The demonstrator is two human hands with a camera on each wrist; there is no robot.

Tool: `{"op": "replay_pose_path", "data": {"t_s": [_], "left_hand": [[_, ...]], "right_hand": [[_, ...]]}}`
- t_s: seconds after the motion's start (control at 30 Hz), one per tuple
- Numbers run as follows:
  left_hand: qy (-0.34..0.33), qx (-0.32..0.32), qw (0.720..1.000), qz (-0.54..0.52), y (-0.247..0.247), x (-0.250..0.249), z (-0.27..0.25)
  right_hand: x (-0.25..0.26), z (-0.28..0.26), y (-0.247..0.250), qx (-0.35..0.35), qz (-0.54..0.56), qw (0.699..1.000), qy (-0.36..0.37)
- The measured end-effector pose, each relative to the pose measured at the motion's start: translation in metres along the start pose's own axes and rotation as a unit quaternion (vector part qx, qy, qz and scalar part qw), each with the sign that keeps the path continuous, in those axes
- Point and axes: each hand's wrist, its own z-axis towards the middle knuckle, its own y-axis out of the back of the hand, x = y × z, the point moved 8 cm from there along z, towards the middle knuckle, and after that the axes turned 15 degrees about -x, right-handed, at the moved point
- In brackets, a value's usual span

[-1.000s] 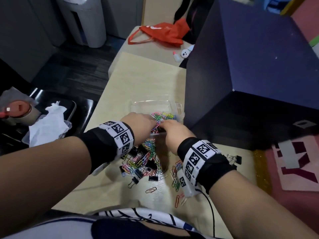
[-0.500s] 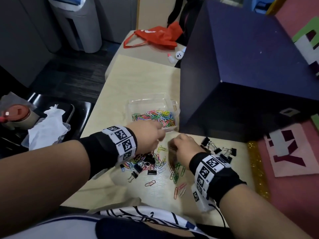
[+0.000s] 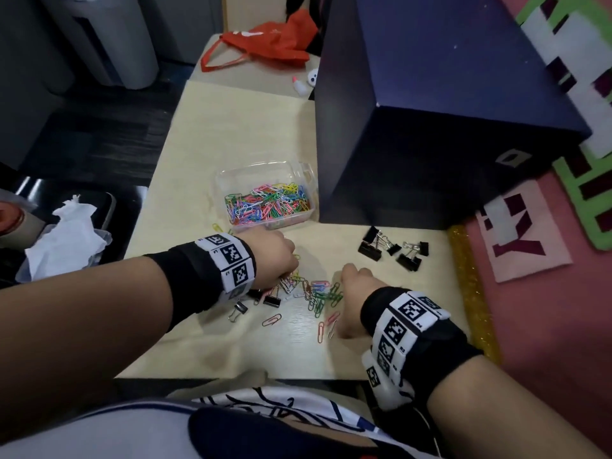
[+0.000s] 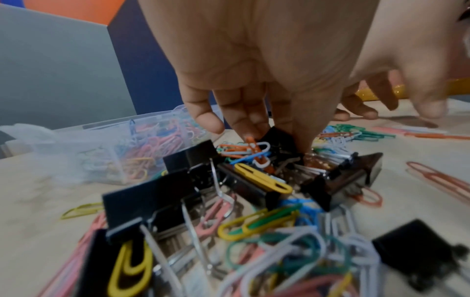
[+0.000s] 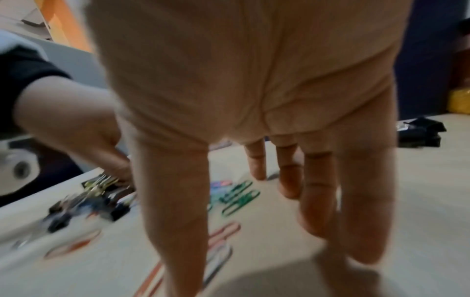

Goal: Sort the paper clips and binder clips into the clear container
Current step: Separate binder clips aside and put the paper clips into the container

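Two hands work the same scatter on the pale wooden tabletop (image 3: 238, 127). The left hand (image 3: 271, 256) reaches down into the mixed heap of coloured wire paper clips and black binder clips (image 4: 229, 191), its fingertips (image 4: 254, 124) drawn together round a black binder clip (image 4: 277, 138) near the top of the pile; it looks like a pinch meant to lift that one clip free of the tangled wire, though whether it is fully gripped I cannot tell. The right hand (image 3: 354, 293) is open and holds nothing: in the right wrist view its straight fingers (image 5: 320, 191) point down at the table beside a few green paper clips (image 5: 236, 199), likely placed to rake the strays together or pick them off.

Just beyond the left hand stands the clear plastic rectangular container (image 3: 265, 170), lid off, with a bed of coloured paper clips (image 3: 268, 203) already inside. It sits close to the heap, so each trip is short.

To the right, well apart from the heap, a small group of black binder clips with silver handles (image 3: 394, 250) lies by itself on the table, apparently set aside so the two kinds stay separate. Behind it a large dark blue box (image 3: 447, 111) hems in that side of the work area.

Much of the heap remains on the table, so the sorting seems roughly midway.
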Motion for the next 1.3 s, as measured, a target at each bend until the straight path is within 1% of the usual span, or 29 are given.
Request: {"op": "replay_pose_path", "data": {"t_s": [0.03,0.1,0.2,0.33,0.43,0.5,0.63,0.73,0.87,0.93,1.0,1.03,1.07,1.13,1.2,1.23,1.27,1.3], "left_hand": [[0.003,-0.008,1.0,0.001,0.001,-0.001,0.001],[0.019,-0.018,1.0,-0.001,0.004,0.0,0.001],[0.051,0.003,0.999,0.012,0.005,0.005,-0.001],[0.059,0.025,0.998,0.027,0.002,0.004,-0.002],[0.061,0.023,0.998,0.024,0.004,0.003,-0.003],[0.07,0.008,0.997,0.016,0.011,0.003,-0.004],[0.108,-0.061,0.992,-0.017,0.033,0.014,-0.002],[0.156,-0.128,0.97,-0.135,0.046,0.022,0.001],[0.167,-0.21,0.921,-0.281,0.058,0.023,0.001],[0.178,-0.23,0.899,-0.328,0.058,0.024,0.001],[0.185,-0.237,0.886,-0.352,0.056,0.024,0.001],[0.188,-0.233,0.887,-0.353,0.054,0.025,0.001],[0.188,-0.22,0.896,-0.337,0.052,0.025,0.0],[0.178,-0.167,0.935,-0.256,0.044,0.026,-0.002],[0.173,-0.067,0.968,-0.171,0.028,0.027,-0.008],[0.173,-0.007,0.976,-0.135,0.02,0.027,-0.013],[0.173,0.048,0.978,-0.103,0.013,0.026,-0.019],[0.172,0.089,0.978,-0.077,0.008,0.025,-0.024]], "right_hand": [[0.003,-0.002,-0.006,-0.004,0.016,1.0,0.0],[0.012,0.0,-0.01,-0.035,0.067,0.997,0.012],[0.02,0.004,-0.001,-0.08,0.132,0.988,0.024],[0.021,0.012,0.007,-0.094,0.134,0.986,0.04],[0.018,0.018,0.013,-0.12,0.141,0.982,0.047],[0.017,0.019,0.018,-0.14,0.149,0.978,0.054],[0.017,0.02,0.032,-0.177,0.188,0.964,0.069],[0.022,0.018,0.044,-0.2,0.222,0.95,0.086],[0.021,0.016,0.056,-0.209,0.263,0.938,0.085],[0.02,0.017,0.057,-0.208,0.255,0.941,0.082],[0.016,0.019,0.055,-0.21,0.235,0.946,0.078],[0.013,0.02,0.056,-0.217,0.223,0.948,0.069],[0.007,0.021,0.057,-0.229,0.216,0.948,0.053],[-0.012,0.025,0.059,-0.26,0.22,0.94,-0.01],[-0.032,0.024,0.061,-0.296,0.23,0.923,-0.089],[-0.037,0.02,0.061,-0.312,0.226,0.915,-0.121],[-0.036,0.016,0.063,-0.323,0.216,0.911,-0.135],[-0.03,0.013,0.064,-0.325,0.204,0.915,-0.124]]}}
